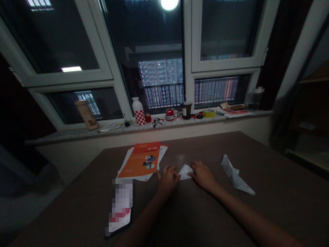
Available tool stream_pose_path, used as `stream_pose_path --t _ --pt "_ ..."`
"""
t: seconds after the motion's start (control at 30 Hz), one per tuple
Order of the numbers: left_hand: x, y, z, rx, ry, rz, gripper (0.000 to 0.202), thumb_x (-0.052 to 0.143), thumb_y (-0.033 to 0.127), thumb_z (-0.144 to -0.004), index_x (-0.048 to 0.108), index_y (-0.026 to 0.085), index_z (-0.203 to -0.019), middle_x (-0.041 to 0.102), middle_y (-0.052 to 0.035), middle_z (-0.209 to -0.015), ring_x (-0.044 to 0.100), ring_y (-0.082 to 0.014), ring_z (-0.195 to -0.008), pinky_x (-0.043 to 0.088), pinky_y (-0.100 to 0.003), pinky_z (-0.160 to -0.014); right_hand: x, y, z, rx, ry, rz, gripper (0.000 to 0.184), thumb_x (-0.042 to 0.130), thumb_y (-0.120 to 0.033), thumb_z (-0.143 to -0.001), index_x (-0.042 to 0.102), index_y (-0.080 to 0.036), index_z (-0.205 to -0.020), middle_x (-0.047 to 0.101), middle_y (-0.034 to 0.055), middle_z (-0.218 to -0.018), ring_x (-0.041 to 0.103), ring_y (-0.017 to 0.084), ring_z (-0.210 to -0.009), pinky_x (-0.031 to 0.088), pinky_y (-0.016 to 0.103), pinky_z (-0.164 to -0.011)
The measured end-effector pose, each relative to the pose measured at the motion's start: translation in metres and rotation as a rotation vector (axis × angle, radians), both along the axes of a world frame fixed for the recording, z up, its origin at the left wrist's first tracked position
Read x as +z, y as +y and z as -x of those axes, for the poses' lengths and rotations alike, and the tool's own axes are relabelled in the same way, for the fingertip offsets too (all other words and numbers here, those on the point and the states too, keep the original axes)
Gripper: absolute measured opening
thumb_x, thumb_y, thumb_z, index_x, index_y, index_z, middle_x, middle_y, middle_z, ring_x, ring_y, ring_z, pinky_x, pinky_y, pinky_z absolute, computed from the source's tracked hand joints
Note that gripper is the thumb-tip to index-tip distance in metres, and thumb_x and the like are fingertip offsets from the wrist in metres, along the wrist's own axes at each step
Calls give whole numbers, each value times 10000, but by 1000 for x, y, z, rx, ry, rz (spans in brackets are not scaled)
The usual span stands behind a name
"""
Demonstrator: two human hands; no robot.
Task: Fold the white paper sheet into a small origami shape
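A small folded white paper (185,171) lies on the dark brown table (269,206) between my hands. My left hand (167,177) rests on the table with fingers curled, its fingertips pressing the paper's left edge. My right hand (202,174) is closed in a pinch on the paper's right edge. Both forearms reach in from the lower right. A second folded white paper shape (235,175) lies on the table to the right of my right hand, untouched.
An orange booklet on white sheets (141,160) lies left of my hands. A phone (120,208) sits at the near left. The windowsill (77,133) behind holds a checked bottle (138,111), a red can (169,114), a dark cup (186,110) and yellow tape (208,113).
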State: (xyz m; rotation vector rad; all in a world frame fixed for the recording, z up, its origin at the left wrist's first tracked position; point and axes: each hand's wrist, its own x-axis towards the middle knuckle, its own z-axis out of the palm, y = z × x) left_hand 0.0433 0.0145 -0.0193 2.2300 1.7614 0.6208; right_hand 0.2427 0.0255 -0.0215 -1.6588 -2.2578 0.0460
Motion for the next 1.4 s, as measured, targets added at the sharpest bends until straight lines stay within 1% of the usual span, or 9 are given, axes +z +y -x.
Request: stream_pose_path --t 0.27,0.5,0.6,0.87,0.97,1.07,1.17,1.27,1.4 --pt "2 -1 -1 -8 -36 42 127 591 317 -872 635 238 -783 564 23 -1378 325 -295 -1379 0 -741 -1065 -1 0 -1 -26 -3 45 275 507 -429 -934 644 -215 -1040 603 106 -1136 516 289 -1090 409 386 -858" --pt "5 -3 1 -57 -26 66 66 584 266 -873 629 251 -917 557 -10 -1376 339 -288 -1372 -17 -692 -1100 -7 1 -3 -25 18 53 282 538 -423 -919 630 -199 -1063 593 110 -1146 511 291 -1100 389 371 -878" --pt "8 -2 4 -107 -49 72 169 575 235 -872 616 276 -1031 561 -18 -1364 393 -256 -1337 -21 -654 -1124 -10 2 -4 -21 24 49 296 538 -434 -919 618 -201 -1082 591 100 -1150 513 285 -1089 380 368 -888" --pt "9 2 15 -175 -37 127 389 575 198 -858 582 334 -1222 531 -7 -1403 357 -273 -1369 3 -648 -1131 -10 3 -5 -11 78 47 275 571 -430 -902 606 -205 -1056 603 91 -1117 520 276 -1065 389 356 -865" --pt "6 5 18 -215 -35 99 471 570 182 -856 546 348 -1296 542 -5 -1394 383 -263 -1351 38 -611 -1152 -10 2 -5 -7 130 24 284 596 -406 -890 591 -221 -1105 606 83 -1114 522 268 -1061 396 354 -866" --pt "3 8 19 -257 -20 56 424 576 204 -865 592 359 -1259 550 6 -1381 413 -252 -1322 121 -566 -1162 -9 -1 -4 14 148 -27 281 613 -361 -886 590 -251 -1144 597 76 -1126 519 261 -1065 402 354 -878" --pt "4 9 19 -252 17 60 293 608 294 -870 673 359 -1148 542 4 -1388 404 -272 -1322 163 -576 -1147 -8 -4 -2 30 126 -74 175 598 -307 -896 654 -266 -1058 579 77 -1126 514 252 -1060 406 348 -886" --pt "8 6 17 -244 53 67 245 647 370 -848 701 345 -1086 506 4 -1426 347 -303 -1360 141 -618 -1135 -6 -5 -1 23 92 -102 180 563 -297 -913 703 -277 -1024 561 90 -1129 494 262 -1079 407 357 -895" --pt "10 0 14 -303 65 58 228 665 405 -834 690 326 -1047 426 29 -1494 230 -315 -1428 55 -670 -1121 -5 -6 -3 31 70 -86 290 509 -379 -936 661 -365 -1183 548 85 -1164 482 269 -1090 405 396 -911"
